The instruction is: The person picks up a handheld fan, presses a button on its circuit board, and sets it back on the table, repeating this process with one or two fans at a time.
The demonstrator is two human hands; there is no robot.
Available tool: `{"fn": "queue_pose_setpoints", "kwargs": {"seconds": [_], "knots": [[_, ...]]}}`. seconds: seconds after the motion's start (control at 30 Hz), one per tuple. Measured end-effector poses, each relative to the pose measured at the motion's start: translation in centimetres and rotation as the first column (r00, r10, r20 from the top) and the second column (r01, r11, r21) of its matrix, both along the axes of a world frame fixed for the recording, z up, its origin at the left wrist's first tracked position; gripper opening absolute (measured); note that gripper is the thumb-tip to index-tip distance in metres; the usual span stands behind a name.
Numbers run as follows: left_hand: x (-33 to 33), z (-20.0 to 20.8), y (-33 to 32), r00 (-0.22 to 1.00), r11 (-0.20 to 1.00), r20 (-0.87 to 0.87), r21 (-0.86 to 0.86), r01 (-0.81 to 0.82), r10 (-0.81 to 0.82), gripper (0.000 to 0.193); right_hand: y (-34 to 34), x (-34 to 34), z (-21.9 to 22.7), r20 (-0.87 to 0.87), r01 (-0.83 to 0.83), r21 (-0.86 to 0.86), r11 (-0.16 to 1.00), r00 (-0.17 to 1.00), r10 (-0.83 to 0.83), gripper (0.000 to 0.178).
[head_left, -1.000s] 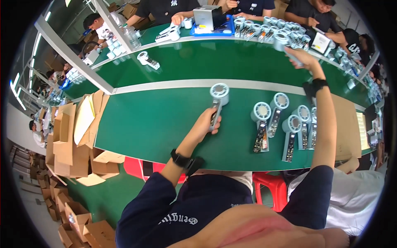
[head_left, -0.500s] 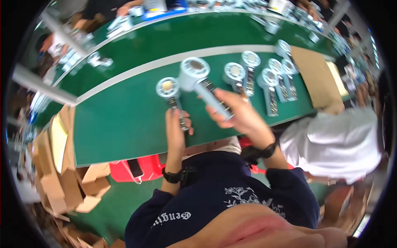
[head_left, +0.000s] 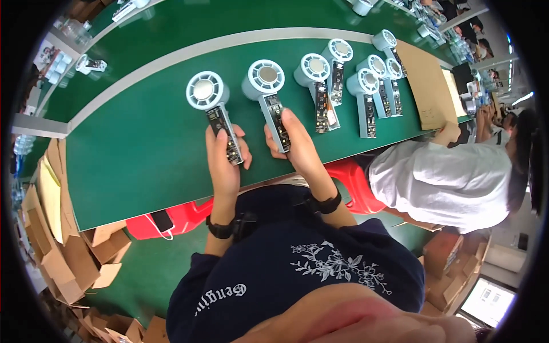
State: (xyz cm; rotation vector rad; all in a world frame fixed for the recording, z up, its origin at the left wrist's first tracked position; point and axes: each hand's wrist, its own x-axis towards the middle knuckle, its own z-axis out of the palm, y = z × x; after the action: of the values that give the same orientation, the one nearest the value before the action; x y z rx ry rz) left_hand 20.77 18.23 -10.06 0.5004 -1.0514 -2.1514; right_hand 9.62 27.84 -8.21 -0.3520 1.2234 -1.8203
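Note:
My left hand [head_left: 226, 157] is closed around the handle of a light blue handheld fan [head_left: 204, 90]. That fan has a round vented head with a silvery disc at its centre, and a dark circuit board lies bare along the handle. Just to its right, my right hand [head_left: 298, 143] grips a second handheld fan [head_left: 266, 76] of the same kind, its thumb against the handle and its board facing up. The two fans are held side by side over the green table [head_left: 137, 154], heads pointing away from me and apart from each other.
To the right lie several similar fans [head_left: 366, 82] with bare boards. Beyond them is a brown cardboard sheet [head_left: 426, 86]. A pale rail [head_left: 240, 40] curves along the far side. A person in a white shirt [head_left: 440, 177] sits at right. Cardboard boxes [head_left: 74, 263] stand at left.
The fan in my right hand has come down, and its slanted handle now stands straighter with the board turned up. My left hand keeps its fan. The whole view has shifted.

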Motion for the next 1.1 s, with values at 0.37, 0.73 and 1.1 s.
{"fn": "queue_pose_setpoints", "kwargs": {"seconds": [0.37,0.73,1.1], "knots": [[1.5,-0.7,-1.0,1.0,0.997,-0.03,0.079,0.007,-0.005,0.032,-1.9,2.0,-1.0,-0.179,-0.013,0.066,0.998,0.983,0.025,0.031],[1.1,-0.1,-0.3,0.994,0.994,0.029,-0.034,0.107,-0.106,0.033,-1.6,2.7,-1.5,-0.331,0.092,-0.057,0.994,0.938,-0.105,0.028],[0.4,-0.3,-0.6,0.997,0.996,0.043,-0.061,0.064,-0.062,0.033,-1.7,2.1,-1.4,-0.406,0.035,-0.014,0.999,0.913,-0.038,0.028]]}}
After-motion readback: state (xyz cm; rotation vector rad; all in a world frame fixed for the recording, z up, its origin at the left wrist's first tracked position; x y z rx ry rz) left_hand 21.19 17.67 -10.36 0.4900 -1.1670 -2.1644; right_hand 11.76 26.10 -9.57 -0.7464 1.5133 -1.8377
